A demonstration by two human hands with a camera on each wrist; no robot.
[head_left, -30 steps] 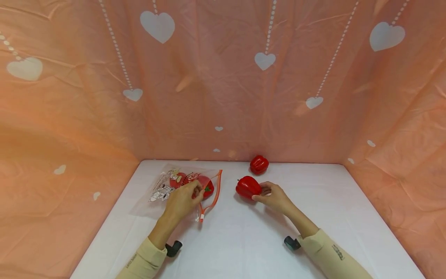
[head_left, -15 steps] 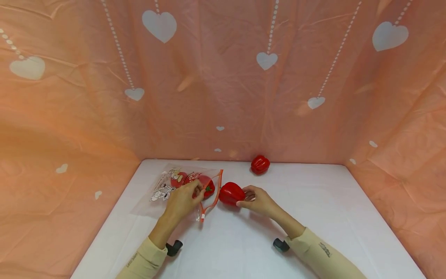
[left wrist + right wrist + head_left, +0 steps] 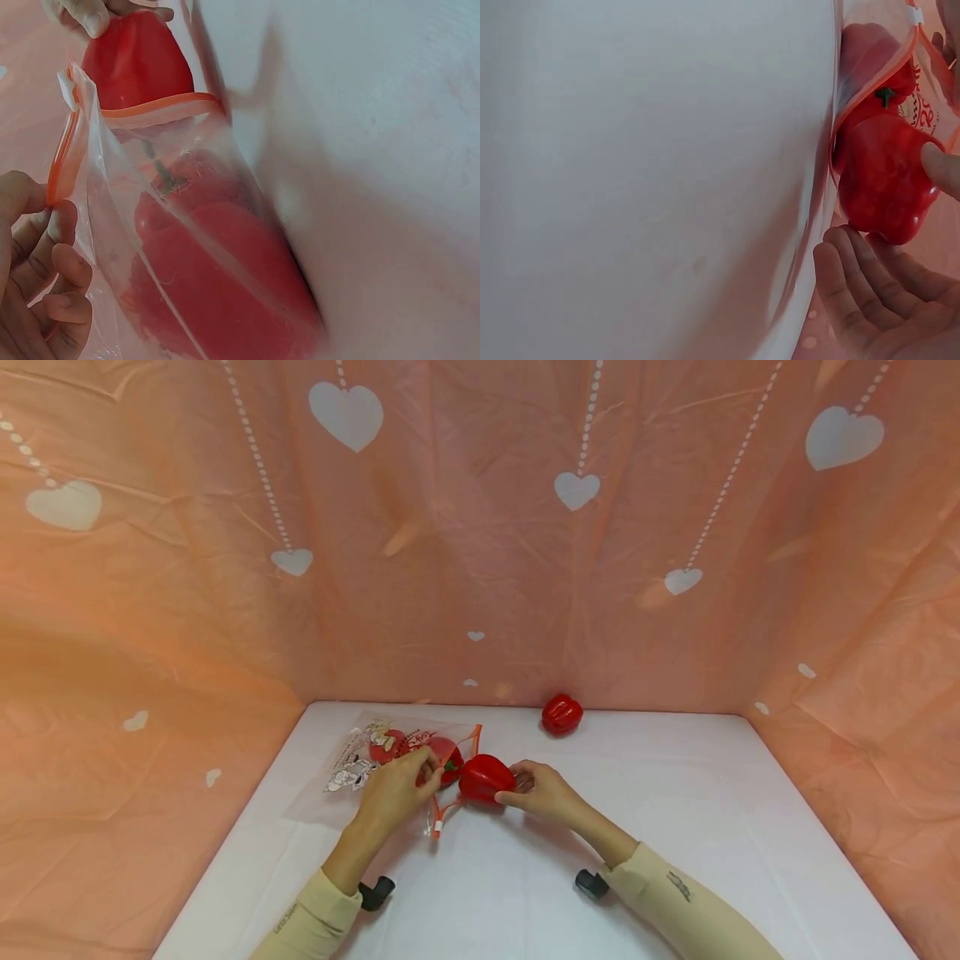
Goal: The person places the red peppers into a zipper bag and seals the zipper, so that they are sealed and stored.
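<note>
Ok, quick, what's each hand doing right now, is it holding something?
Left hand: closed, pinching the orange edge of a clear, printed plastic bag.
Right hand: closed, holding a shiny, rounded red bell pepper.

The table (image 3: 660,810) has a white top. A clear printed bag (image 3: 352,774) with an orange-edged mouth lies toward the far left corner; a red pepper (image 3: 562,715) sits near the far edge, just right of its middle.

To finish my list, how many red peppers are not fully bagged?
2: the held pepper, in the right hand at the bag's mouth, and the far pepper, at the back of the table. Red shapes inside are not counted.
</note>
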